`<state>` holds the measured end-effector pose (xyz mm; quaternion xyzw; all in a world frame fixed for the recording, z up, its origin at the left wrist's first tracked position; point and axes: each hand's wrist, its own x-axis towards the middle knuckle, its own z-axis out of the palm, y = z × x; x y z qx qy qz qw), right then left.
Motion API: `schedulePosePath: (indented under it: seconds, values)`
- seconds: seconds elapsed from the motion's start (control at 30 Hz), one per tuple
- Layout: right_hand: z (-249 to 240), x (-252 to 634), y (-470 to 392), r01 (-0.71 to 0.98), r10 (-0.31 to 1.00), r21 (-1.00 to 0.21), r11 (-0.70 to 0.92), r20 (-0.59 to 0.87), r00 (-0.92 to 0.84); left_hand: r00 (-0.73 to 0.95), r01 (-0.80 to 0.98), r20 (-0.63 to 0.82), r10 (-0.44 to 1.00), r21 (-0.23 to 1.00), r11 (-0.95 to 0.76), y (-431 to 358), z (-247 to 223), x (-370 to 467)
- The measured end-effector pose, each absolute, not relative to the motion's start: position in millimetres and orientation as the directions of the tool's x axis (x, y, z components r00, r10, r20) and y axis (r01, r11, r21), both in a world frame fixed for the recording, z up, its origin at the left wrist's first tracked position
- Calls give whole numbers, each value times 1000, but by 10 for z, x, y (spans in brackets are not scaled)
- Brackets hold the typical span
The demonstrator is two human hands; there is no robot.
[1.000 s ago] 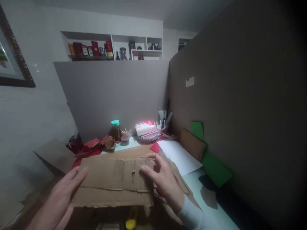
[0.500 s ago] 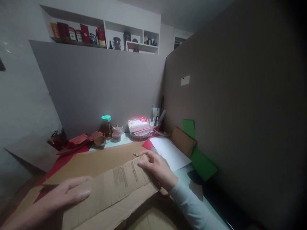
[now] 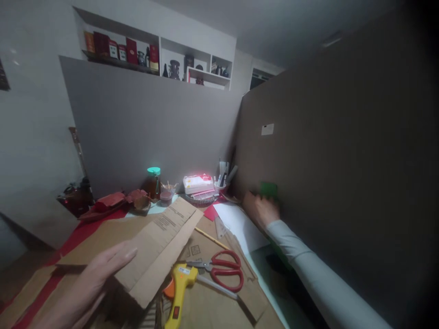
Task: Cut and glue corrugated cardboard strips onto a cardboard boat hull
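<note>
My left hand is closed on a folded piece of corrugated cardboard, thumb on top and the other fingers hidden beneath. The cardboard slants up and away, with printed lines near its far end. Far to the right, my right hand has its fingers curled at the upper edge of a brown cardboard piece that leans by the partition. A green sheet stands just behind those fingers. Between my hands lie red-handled scissors, a yellow hot glue gun with a glue stick in it, and a pencil.
A large cardboard sheet covers the table's left side. White paper lies on the right. At the back stand a green-lidded bottle, a basket with a tissue pack and a pen cup. Grey partitions enclose the back and right.
My right hand has let go of the folded cardboard and reached right to the brown piece by the partition. The folded cardboard has swung leftward, uncovering the scissors, glue gun and pencil.
</note>
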<state>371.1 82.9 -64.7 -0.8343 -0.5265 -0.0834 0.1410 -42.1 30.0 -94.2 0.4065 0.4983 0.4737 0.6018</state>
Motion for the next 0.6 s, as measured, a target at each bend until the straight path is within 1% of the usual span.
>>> schedulePosePath:
  seconds: [0.07, 0.13, 0.23, 0.3, 0.37, 0.47, 0.53, 0.6]
  values:
    - [-692, 3710, 848, 898, 866, -195, -395, 247, 434, 129, -169, -203, 971, 960, 223, 314, -933, -431]
    - [-685, 3735, 839, 892, 879, -277, -359, 221, 422, 165, -149, -177, 970, 968, 202, 322, -893, -408]
    - [-588, 3807, 758, 856, 885, -445, -262, 243, 397, 163, -150, -127, 979, 977, 151, 359, -823, -315]
    - [-502, 3838, 650, 801, 888, -576, -165, 266, 374, 172, -172, -97, 980, 977, 127, 413, -787, -222]
    - [-438, 3822, 506, 702, 906, -711, -44, 268, 328, 186, -164, -67, 980, 982, 98, 488, -760, -109]
    - [-413, 3708, 262, 464, 946, -877, 127, 248, 209, 212, -129, -13, 977, 991, 41, 627, -742, 88]
    - [-432, 3606, 112, 291, 962, -938, 189, 236, 135, 227, -123, 4, 974, 992, 24, 730, -750, 236]
    - [-461, 3513, -6, 148, 972, -967, 209, 223, 81, 252, -120, 17, 967, 993, 14, 833, -771, 400]
